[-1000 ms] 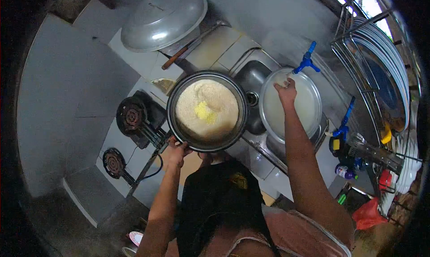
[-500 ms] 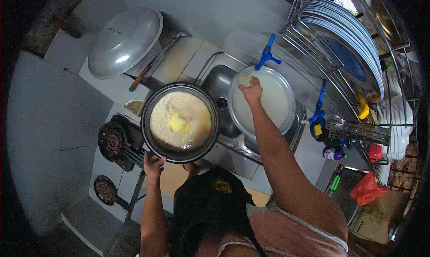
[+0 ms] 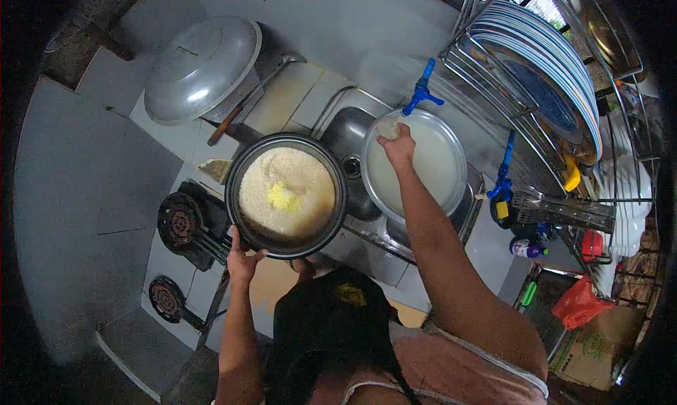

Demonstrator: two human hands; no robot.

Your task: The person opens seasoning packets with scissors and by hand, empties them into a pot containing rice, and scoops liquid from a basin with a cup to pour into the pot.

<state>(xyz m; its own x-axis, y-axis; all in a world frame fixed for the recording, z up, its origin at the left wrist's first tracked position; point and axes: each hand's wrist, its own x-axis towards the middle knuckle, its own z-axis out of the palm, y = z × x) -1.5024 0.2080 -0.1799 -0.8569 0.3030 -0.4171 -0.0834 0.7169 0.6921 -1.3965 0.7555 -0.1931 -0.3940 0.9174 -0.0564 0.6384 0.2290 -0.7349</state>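
"Where's the pot (image 3: 341, 195)?"
"At nine o'clock from the bowl (image 3: 462, 166). The left hand (image 3: 244, 262) grabs the pot at seven o'clock."
"The right hand (image 3: 399, 147)?"
"Holds a cup (image 3: 387, 127) at the bowl's eleven o'clock."

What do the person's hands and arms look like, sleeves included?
The left hand and right hand are bare: five-fingered, no gloves visible. No sleeve shows on the left forearm or right arm. The person wears a pinkish top with white edging; black cloth below the hands bears a yellow marking.
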